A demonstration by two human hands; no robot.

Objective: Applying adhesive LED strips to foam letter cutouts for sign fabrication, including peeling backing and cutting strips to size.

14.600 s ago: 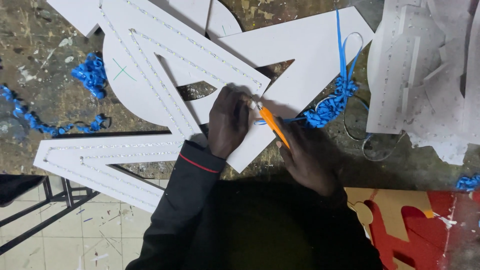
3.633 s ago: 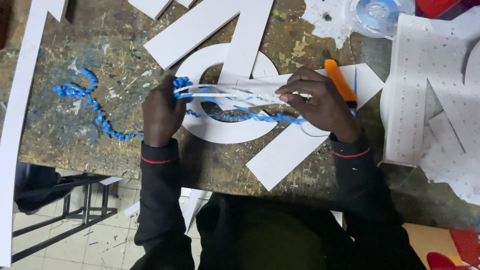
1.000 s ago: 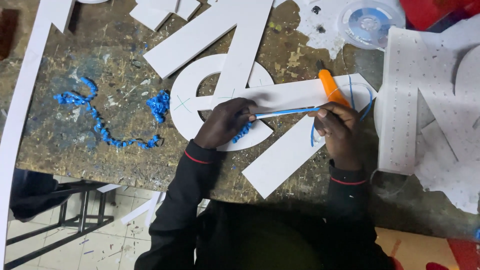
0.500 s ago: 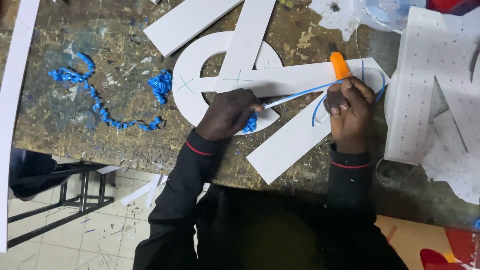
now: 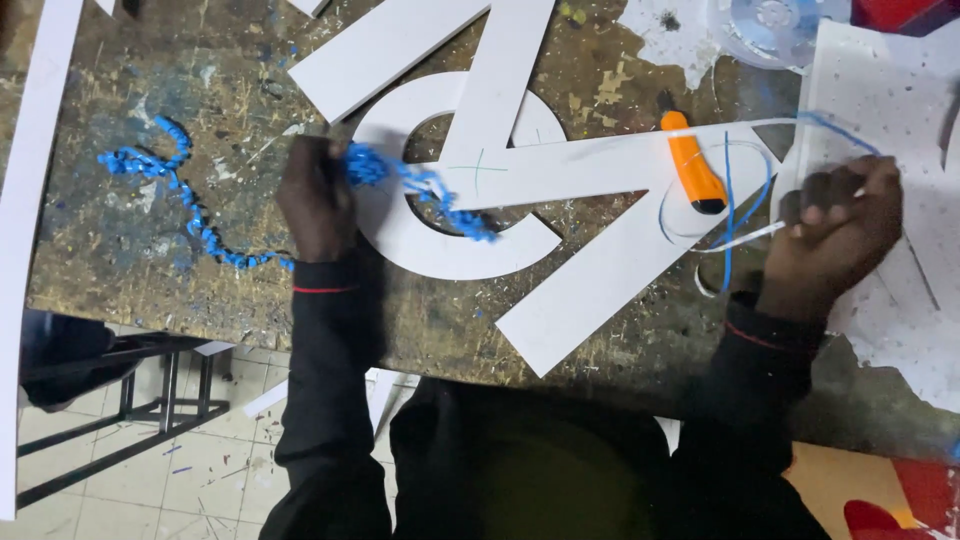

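Note:
My left hand (image 5: 315,200) grips a crumpled length of blue peeled film (image 5: 420,185) at the left rim of a white cut-out sign shape (image 5: 470,255) lying on the worn workbench. My right hand (image 5: 840,235) is closed at the far right on a thin clear and blue strip (image 5: 745,240) that curls off the shape's right end. An orange utility knife (image 5: 692,165) lies loose on the white shape between my hands, touched by neither.
More crumpled blue film (image 5: 175,195) trails across the bench (image 5: 130,250) at the left. White perforated sheets (image 5: 890,120) lie at the right, a clear tape reel (image 5: 770,20) at the top, a long white strip (image 5: 30,200) along the left edge. Tiled floor and a metal frame show below.
My hands have moved apart: the left pulled the blue film leftward off the shape, the right drew the strip to the right. The knife left my right hand and rests on the shape.

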